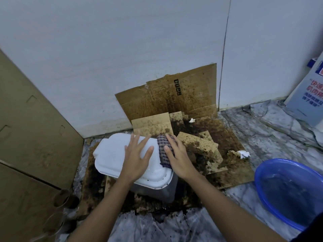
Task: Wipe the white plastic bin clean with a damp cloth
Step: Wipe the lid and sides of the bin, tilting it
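1. Your two bare forearms are reaching in from the near edge toward the white plastic bin.
2. Your left hand is lying flat on the bin's white top, with the fingers straight and spread. It is gripping nothing.
3. Your right hand is pressing down on a checked cloth. The fingers are straight over the cloth and the thumb is lying along its near-left side, so the hand is not curling round it.
4. That cloth is sitting on the right far edge of the bin's top, just right of your left hand's fingertips.
5. You are working on the bin at mid-scene, where it is standing on stained cardboard. This cardboard is covering the marble floor and leaning up the far wall.
6. To the near right, a blue basin is resting on the floor, well apart from the bin, with what looks like water inside.
7. Between basin and bin, farther back, a crumpled tissue is lying at the cardboard's right edge.
8. Along the left side, a tall brown carton is standing near the bin.
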Tool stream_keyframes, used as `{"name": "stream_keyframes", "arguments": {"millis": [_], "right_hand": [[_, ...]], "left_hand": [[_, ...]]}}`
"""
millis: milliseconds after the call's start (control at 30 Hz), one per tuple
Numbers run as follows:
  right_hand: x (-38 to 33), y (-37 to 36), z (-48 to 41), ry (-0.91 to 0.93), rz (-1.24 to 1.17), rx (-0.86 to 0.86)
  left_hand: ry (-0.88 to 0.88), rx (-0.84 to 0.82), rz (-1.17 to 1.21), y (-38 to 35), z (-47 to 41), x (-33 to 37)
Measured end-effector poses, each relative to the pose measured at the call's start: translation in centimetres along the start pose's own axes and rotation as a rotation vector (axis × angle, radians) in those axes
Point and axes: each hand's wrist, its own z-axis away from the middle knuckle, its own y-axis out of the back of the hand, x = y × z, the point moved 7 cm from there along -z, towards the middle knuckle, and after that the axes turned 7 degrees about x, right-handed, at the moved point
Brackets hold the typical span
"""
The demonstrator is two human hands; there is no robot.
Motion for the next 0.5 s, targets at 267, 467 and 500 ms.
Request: {"name": "stream_keyframes", "arguments": {"millis": [267,467,500], "right_hand": [[1.2,-2.9,5.7,-0.231,-0.231,0.214],[0.6,-5.0,8.4,-0.290,-0.312,0.282],[0.6,-5.0,8.5,-0.286,-0.315,0.281]], "left_hand": [[-0.159,-0.249,-0.451,-4.0,-1.9,0.7],[-0.195,-0.206,-0.501,-4.0,-1.4,0.7],[-0.200,-0.206,-0.493,-4.1,-1.3,0.6]]}}
